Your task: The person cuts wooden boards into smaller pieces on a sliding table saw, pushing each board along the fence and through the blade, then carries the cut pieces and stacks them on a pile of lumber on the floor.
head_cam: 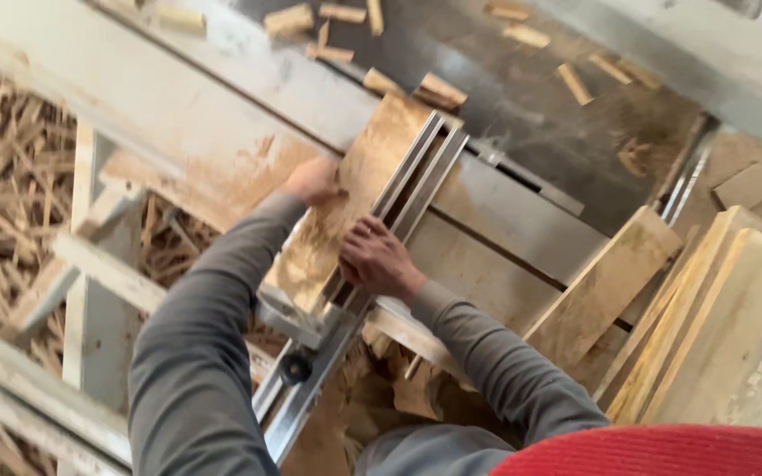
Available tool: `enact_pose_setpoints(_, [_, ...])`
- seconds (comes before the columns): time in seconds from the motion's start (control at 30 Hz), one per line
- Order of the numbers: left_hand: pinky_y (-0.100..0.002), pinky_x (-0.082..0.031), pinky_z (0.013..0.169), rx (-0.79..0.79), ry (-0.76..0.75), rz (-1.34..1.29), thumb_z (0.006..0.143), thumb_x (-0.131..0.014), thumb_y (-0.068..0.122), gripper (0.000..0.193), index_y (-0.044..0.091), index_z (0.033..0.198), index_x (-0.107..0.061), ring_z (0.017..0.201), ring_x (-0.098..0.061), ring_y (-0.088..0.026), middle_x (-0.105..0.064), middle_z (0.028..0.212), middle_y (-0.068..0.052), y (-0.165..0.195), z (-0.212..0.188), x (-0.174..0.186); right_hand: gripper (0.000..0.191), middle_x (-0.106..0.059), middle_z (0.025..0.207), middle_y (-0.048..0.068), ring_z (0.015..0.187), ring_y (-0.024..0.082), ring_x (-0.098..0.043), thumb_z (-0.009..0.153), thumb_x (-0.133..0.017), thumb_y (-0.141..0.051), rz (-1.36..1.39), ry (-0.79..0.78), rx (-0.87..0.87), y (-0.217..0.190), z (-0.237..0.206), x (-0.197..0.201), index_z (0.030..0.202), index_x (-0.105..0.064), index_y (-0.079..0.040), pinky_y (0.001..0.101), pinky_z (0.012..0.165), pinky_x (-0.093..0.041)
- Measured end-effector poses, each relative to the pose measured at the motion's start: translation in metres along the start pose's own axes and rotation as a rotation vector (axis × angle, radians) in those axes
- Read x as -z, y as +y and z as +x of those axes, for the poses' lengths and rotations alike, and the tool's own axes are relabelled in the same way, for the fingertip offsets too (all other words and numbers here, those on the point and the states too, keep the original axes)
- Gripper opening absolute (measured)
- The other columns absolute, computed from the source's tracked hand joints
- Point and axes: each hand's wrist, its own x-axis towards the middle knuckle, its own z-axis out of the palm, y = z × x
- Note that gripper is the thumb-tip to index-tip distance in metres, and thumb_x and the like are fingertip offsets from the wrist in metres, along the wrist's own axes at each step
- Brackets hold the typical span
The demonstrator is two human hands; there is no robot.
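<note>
L hand [313, 181] grips wood plank [346, 207] edge; R hand [377, 257] flat, fingers spread, on plank by metal rail [416, 181].

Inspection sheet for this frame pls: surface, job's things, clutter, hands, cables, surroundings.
Surface: grey saw table, dusty.
Job's things: wooden board lying flat against a metal rail.
Clutter: small offcuts scattered on the far table; stacked boards lean at the right.
Hands: left hand on the board's far edge; right hand pressing board and rail.
Cables: nothing seen.
Surroundings: heap of wood scraps on the floor at left; white frame.
</note>
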Motion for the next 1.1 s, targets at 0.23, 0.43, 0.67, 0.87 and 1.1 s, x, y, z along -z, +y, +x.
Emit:
enact_pose_setpoints(0.23, [-0.049, -0.056, 0.084, 0.003, 0.069, -0.016, 0.074, -0.084, 0.030, 0.041, -0.002, 0.097, -0.074, 0.093, -0.071, -0.042, -0.072, 0.095, -0.026, 0.062, 0.003, -0.005, 0.013, -0.059, 0.084, 0.009, 0.092, 0.028, -0.057, 0.089, -0.068, -0.016, -0.017, -0.008, 0.016, 0.005, -0.030, 0.050, 0.082, -0.060, -0.008, 0.0435, 0.105, -0.042])
enact_pose_setpoints(0.43, [-0.048, -0.051, 0.100, 0.210, 0.143, 0.089, 0.074, -0.072, 0.036, 0.050, -0.001, 0.109, -0.070, 0.114, -0.063, -0.043, -0.068, 0.116, -0.029, 0.136, 0.009, -0.056, 0.012, -0.061, 0.085, 0.010, 0.094, 0.030, -0.060, 0.083, -0.069, -0.016, 0.024, 0.003, -0.004, 0.005, -0.086, 0.107, 0.080, -0.061, -0.009, 0.0450, 0.102, -0.043])
enact_pose_setpoints(0.67, [-0.055, -0.044, 0.100, 0.308, 0.197, -0.052, 0.079, -0.074, 0.038, 0.066, -0.008, 0.124, -0.059, 0.118, -0.054, -0.049, -0.059, 0.123, -0.034, 0.206, 0.000, -0.109, 0.012, -0.062, 0.082, 0.007, 0.092, 0.028, -0.063, 0.080, -0.070, -0.016, 0.056, 0.052, -0.001, -0.010, -0.150, 0.148, 0.077, -0.060, -0.010, 0.0456, 0.103, -0.045])
enact_pose_setpoints(0.87, [-0.043, -0.053, 0.070, 0.272, -0.102, -0.884, 0.084, -0.080, 0.029, 0.047, -0.007, 0.112, -0.072, 0.081, -0.068, -0.022, -0.071, 0.095, -0.013, 0.242, -0.006, -0.118, 0.016, -0.064, 0.081, 0.008, 0.089, 0.027, -0.062, 0.085, -0.073, -0.015, 0.086, -0.117, -0.093, 0.003, -0.214, 0.148, 0.075, -0.062, -0.011, 0.0452, 0.102, -0.049])
enact_pose_setpoints(1.1, [-0.031, -0.055, 0.082, -0.080, 0.004, -1.186, 0.093, -0.079, 0.013, 0.032, -0.003, 0.118, -0.065, 0.092, -0.068, -0.014, -0.074, 0.104, -0.007, 0.315, -0.052, -0.095, 0.084, -0.040, 0.149, 0.013, 0.134, 0.026, -0.045, 0.083, -0.080, -0.027, 0.652, 0.513, -0.775, 0.028, -0.246, 0.204, 0.148, -0.032, -0.007, 0.0434, 0.108, -0.042])
